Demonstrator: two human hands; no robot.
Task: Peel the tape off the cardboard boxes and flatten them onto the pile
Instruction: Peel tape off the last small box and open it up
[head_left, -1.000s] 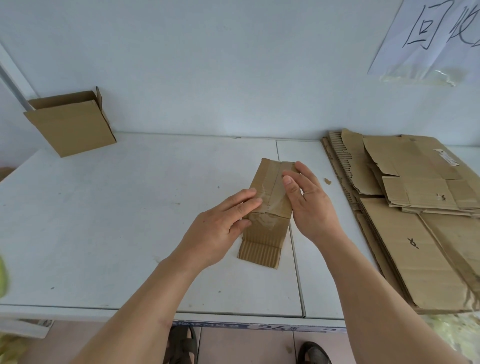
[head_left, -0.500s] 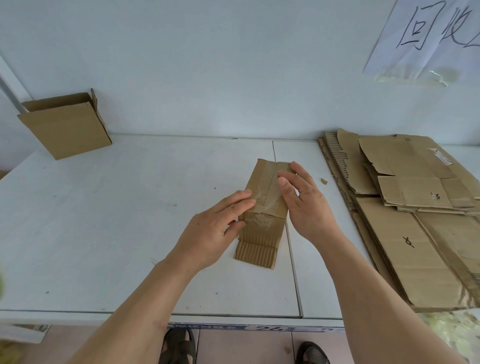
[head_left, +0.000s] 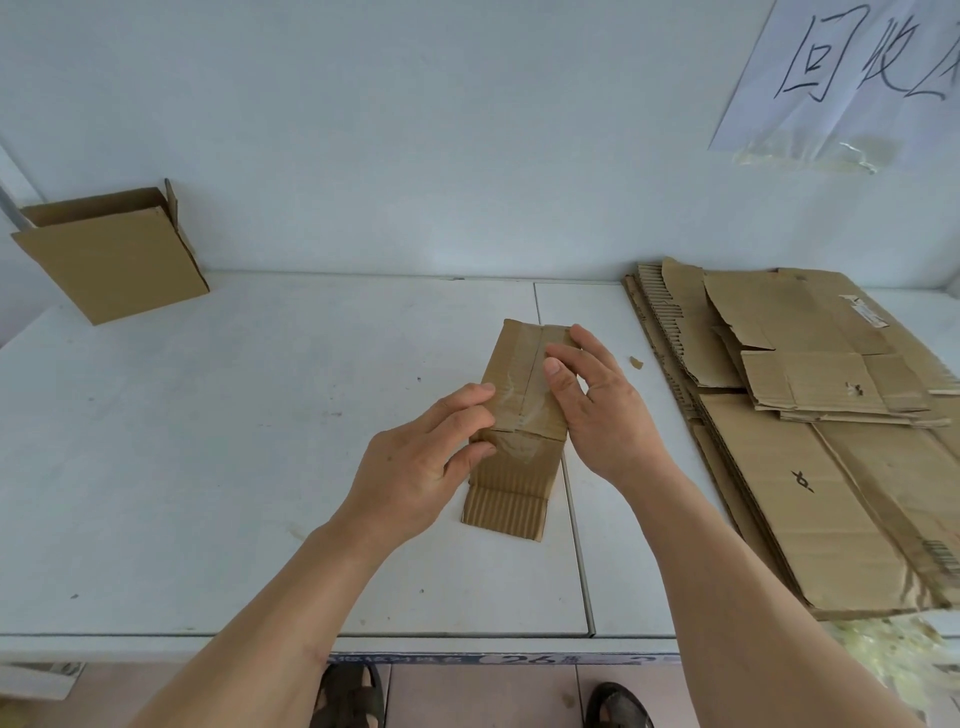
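Nearest, both hands are on the small taped box (head_left: 519, 415) lying mid-surface (head_left: 208, 441): left hand (head_left: 415, 467) grips its left edge, fingers curled around it; right hand (head_left: 597, 405) has bent fingers on the clear tape (head_left: 511, 387) on top. Rightward lies the flattened cardboard pile (head_left: 779, 467); far left, an open box (head_left: 114, 254) leans at the wall

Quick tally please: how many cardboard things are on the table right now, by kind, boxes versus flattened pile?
Small taped box held between left hand and right hand: 1
Open box at far left: 1
Flattened pile at right: 1
Total: 3
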